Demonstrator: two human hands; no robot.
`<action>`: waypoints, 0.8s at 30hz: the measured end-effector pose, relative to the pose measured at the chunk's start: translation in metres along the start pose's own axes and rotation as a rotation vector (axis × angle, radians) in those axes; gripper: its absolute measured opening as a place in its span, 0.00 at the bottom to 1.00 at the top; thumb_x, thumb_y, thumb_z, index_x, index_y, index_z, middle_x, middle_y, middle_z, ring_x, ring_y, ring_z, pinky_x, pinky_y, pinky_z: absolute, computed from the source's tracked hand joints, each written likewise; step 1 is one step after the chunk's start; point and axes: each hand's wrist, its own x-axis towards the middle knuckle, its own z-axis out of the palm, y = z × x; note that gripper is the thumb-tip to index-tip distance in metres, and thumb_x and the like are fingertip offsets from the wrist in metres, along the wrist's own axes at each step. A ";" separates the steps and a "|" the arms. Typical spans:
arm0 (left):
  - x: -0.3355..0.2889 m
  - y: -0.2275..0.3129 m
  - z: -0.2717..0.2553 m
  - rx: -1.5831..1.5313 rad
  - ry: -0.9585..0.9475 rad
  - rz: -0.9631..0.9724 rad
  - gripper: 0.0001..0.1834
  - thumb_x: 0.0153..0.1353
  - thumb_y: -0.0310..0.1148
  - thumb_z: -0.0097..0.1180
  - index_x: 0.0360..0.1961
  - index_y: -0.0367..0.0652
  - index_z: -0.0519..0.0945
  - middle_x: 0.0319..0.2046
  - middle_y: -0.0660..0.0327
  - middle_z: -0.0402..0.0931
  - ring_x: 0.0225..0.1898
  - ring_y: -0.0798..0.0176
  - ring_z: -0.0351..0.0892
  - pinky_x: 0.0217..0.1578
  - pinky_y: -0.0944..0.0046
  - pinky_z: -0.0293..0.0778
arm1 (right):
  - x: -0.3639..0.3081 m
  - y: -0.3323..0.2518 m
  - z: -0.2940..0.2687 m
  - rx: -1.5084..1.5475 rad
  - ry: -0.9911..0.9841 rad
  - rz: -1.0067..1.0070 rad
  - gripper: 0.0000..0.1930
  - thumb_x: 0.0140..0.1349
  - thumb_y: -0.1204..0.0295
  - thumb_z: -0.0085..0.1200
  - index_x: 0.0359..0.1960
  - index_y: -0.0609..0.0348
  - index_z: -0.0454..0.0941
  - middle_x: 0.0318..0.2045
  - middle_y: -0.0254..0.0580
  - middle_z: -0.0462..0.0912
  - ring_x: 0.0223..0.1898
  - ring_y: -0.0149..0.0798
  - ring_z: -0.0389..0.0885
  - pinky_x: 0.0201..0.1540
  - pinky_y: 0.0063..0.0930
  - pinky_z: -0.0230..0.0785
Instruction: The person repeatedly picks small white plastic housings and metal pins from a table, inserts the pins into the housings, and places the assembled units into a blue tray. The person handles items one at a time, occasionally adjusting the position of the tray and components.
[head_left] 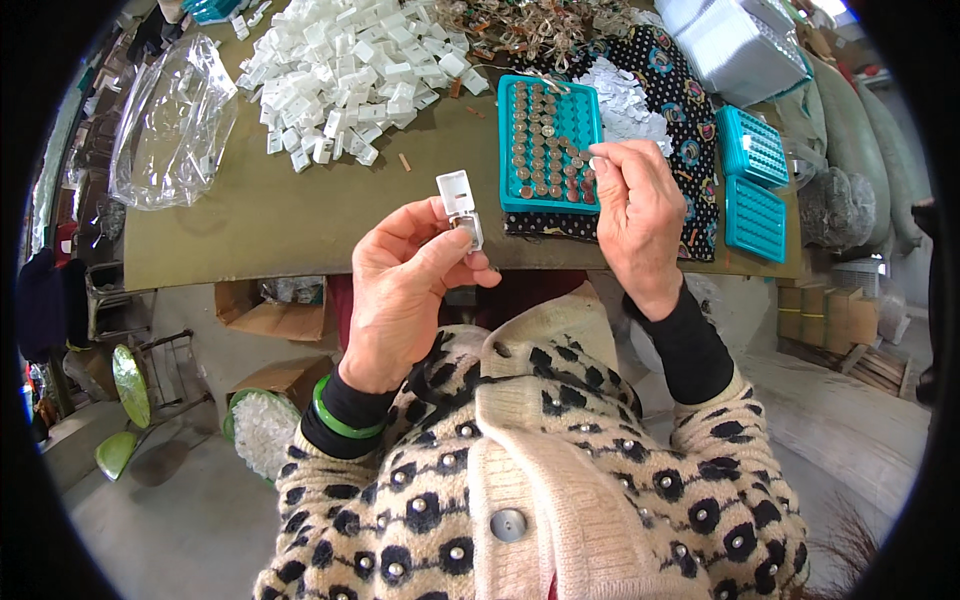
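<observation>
My left hand (405,280) holds a small white plastic case (461,205) with its lid flipped up, pinched between thumb and fingers just in front of the table edge. My right hand (635,210) hovers over the near right corner of a teal tray (575,110) filled with several round coin-like button cells. Its fingertips are pinched together on something small; whether that is a cell I cannot tell.
A heap of white plastic cases (350,70) lies at the back left, beside a clear plastic bag (175,125). Two more teal trays (752,185) sit at the right on a dotted black cloth (690,130). Cardboard boxes (265,310) and a bucket of white parts (262,430) stand below the table.
</observation>
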 end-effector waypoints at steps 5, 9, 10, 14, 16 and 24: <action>0.007 -0.006 0.002 -0.030 0.036 -0.095 0.08 0.61 0.21 0.56 0.42 0.36 0.76 0.31 0.63 0.76 0.27 0.70 0.73 0.23 0.69 0.71 | -0.009 0.024 0.001 0.012 -0.157 0.081 0.04 0.62 0.78 0.56 0.38 0.62 0.78 0.33 0.44 0.76 0.33 0.46 0.79 0.35 0.37 0.72; 0.014 -0.003 0.001 -0.063 0.010 -0.145 0.08 0.57 0.18 0.54 0.38 0.39 0.75 0.31 0.63 0.75 0.26 0.71 0.70 0.20 0.71 0.65 | 0.001 0.031 -0.008 0.078 -0.254 0.086 0.05 0.59 0.80 0.58 0.35 0.62 0.76 0.33 0.44 0.76 0.31 0.44 0.79 0.33 0.34 0.73; 0.016 -0.003 0.000 -0.084 -0.006 -0.146 0.08 0.57 0.18 0.53 0.37 0.39 0.75 0.31 0.63 0.75 0.26 0.71 0.69 0.20 0.71 0.64 | 0.003 0.031 -0.010 0.134 -0.269 0.129 0.06 0.58 0.81 0.59 0.34 0.62 0.75 0.31 0.43 0.77 0.29 0.42 0.80 0.32 0.32 0.73; 0.023 -0.003 -0.003 -0.123 -0.044 -0.141 0.09 0.55 0.16 0.53 0.36 0.40 0.76 0.31 0.62 0.76 0.25 0.70 0.69 0.20 0.70 0.66 | 0.011 0.028 -0.015 0.104 -0.209 0.081 0.06 0.57 0.82 0.59 0.31 0.61 0.74 0.28 0.40 0.78 0.25 0.37 0.79 0.28 0.27 0.72; 0.024 -0.004 -0.003 -0.104 -0.046 -0.124 0.08 0.57 0.17 0.54 0.38 0.38 0.77 0.32 0.61 0.78 0.25 0.70 0.71 0.22 0.69 0.72 | 0.014 0.026 -0.017 0.173 -0.238 0.171 0.05 0.57 0.82 0.59 0.32 0.62 0.75 0.28 0.40 0.78 0.24 0.35 0.79 0.28 0.26 0.72; 0.028 -0.004 -0.004 -0.124 -0.081 -0.137 0.14 0.62 0.20 0.59 0.49 0.32 0.79 0.40 0.53 0.83 0.35 0.62 0.84 0.37 0.61 0.86 | 0.028 0.027 -0.017 0.106 -0.335 0.027 0.04 0.60 0.81 0.55 0.36 0.63 0.77 0.30 0.43 0.79 0.28 0.42 0.79 0.32 0.32 0.72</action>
